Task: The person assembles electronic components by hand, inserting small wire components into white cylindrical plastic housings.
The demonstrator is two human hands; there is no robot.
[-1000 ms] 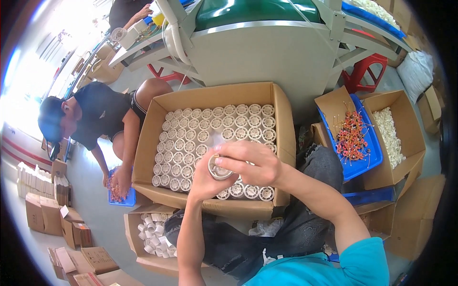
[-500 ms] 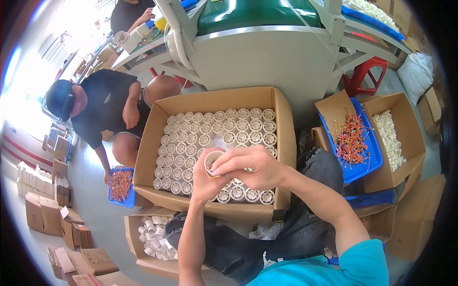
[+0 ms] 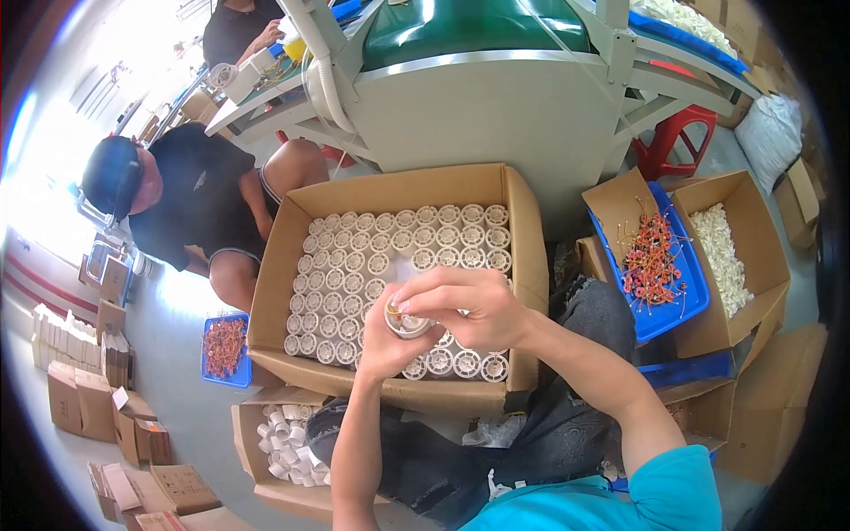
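My left hand point(image 3: 381, 347) is wrapped round a white round plastic cup point(image 3: 410, 329), holding it above the near part of a large cardboard box point(image 3: 403, 379). Over the cup's open end, my right hand point(image 3: 478, 305) has its thumb and fingers pinched together at the rim. A bit of orange-yellow wire shows beside those fingertips; what exactly they grip is hidden. Below both hands, rows of white round plastic parts point(image 3: 332, 301) with spoked tops fill the box. A gap in the rows lies just beyond my hands.
Blue trays of red-orange wired parts point(image 3: 653, 265) stand at right and left. Boxes hold small white pieces point(image 3: 719, 261) and white cups point(image 3: 288, 442). A co-worker point(image 3: 190, 195) crouches at left. A machine with a green belt point(image 3: 478, 34) stands beyond, near a red stool point(image 3: 677, 137).
The cup has tilted in my left hand, and my right fingertips have shifted slightly at its opening. The co-worker's hand has withdrawn from the left blue tray.
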